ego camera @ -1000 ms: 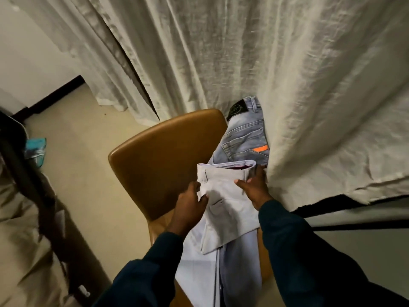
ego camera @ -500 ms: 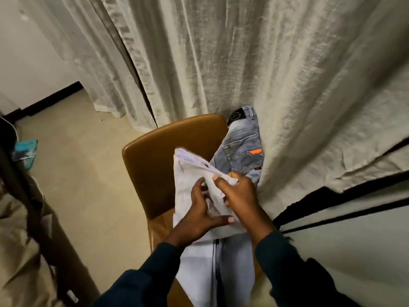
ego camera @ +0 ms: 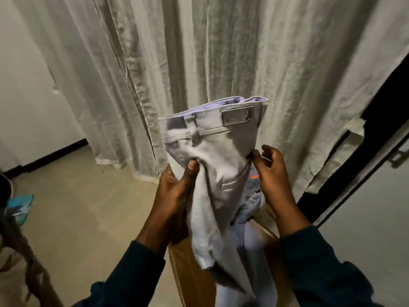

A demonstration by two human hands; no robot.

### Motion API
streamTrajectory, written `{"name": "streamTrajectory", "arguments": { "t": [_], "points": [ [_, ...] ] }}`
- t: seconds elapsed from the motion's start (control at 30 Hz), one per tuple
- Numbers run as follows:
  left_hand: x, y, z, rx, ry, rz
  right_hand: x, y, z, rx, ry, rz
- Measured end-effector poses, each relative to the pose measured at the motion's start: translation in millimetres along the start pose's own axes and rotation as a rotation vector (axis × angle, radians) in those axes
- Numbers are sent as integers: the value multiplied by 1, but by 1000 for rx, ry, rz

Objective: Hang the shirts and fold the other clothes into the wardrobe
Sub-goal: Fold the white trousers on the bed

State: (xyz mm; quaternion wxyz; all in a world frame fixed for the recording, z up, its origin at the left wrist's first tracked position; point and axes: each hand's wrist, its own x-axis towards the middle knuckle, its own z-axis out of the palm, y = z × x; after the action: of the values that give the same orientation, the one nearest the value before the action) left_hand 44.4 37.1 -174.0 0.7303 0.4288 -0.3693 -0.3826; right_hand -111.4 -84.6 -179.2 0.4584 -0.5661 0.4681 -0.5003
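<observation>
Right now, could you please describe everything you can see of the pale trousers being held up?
The pale trousers look like light grey-white denim, with a lilac-lined waistband uppermost, belt loops and a rectangular patch. They are held upright above the brown chair; the left hand grips one edge, the right hand pinches the other. The legs hang down crumpled.

Two hands, one pair of pale grey trousers (ego camera: 223, 156), one pair of blue denim jeans (ego camera: 251, 196), one tan leather chair (ego camera: 190, 269), and cream curtains (ego camera: 221, 52) with two panels showing.
</observation>
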Motion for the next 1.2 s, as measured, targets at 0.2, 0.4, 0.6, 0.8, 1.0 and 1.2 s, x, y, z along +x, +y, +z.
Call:
{"name": "streamTrajectory", "arguments": {
  "t": [0.2,0.4,0.6,0.8,1.0,1.2],
  "points": [
    [11,42,-18,369,-36,17,-53,-31,18,598,-445,138],
    [-10,72,15,496,92,-49,-69,-50,41,236,-327,-152],
    [-7,72,17,276,126,9,-69,-62,38,167,-662,-205],
    [-9,81,27,236,-82,60,-47,-88,46,172,-229,-182],
    [11,83,22,221,21,92,-19,-108,51,-69,-218,-520],
    [32,125,-32,116,463,272,25,-128,35,720,-318,-245]
  ]
}}
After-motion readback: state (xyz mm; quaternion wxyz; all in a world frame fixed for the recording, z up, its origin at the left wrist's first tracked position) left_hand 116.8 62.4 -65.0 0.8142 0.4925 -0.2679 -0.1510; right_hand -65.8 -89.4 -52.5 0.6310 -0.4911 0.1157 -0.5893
